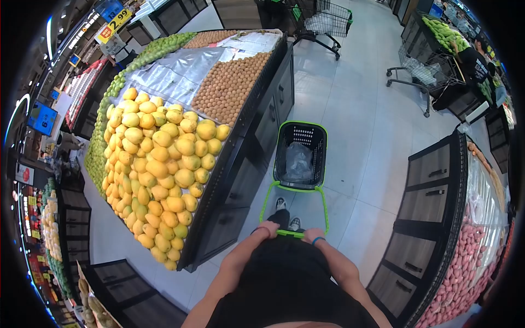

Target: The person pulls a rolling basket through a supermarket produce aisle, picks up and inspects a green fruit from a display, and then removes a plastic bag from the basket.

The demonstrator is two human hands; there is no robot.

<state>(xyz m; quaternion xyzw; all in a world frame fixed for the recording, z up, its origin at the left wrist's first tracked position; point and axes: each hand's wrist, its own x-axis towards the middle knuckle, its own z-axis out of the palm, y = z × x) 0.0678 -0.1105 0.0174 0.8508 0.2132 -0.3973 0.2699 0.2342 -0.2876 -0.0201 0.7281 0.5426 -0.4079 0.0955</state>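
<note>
My left hand (267, 228) and my right hand (311, 235) both grip the green handle (290, 233) of a black shopping basket (300, 155) with a green rim, which stands on the floor in front of my feet. A clear plastic bag lies inside the basket. A heap of yellow mangoes (158, 169) fills the near end of the produce stand to my left.
The dark produce stand (246, 158) also carries brown round fruit (229, 85) and green fruit (158, 49). A second stand (437, 218) with pink tubers is at my right. Two shopping carts (328, 22) stand further up the tiled aisle, and a person (470, 60) works at far shelves.
</note>
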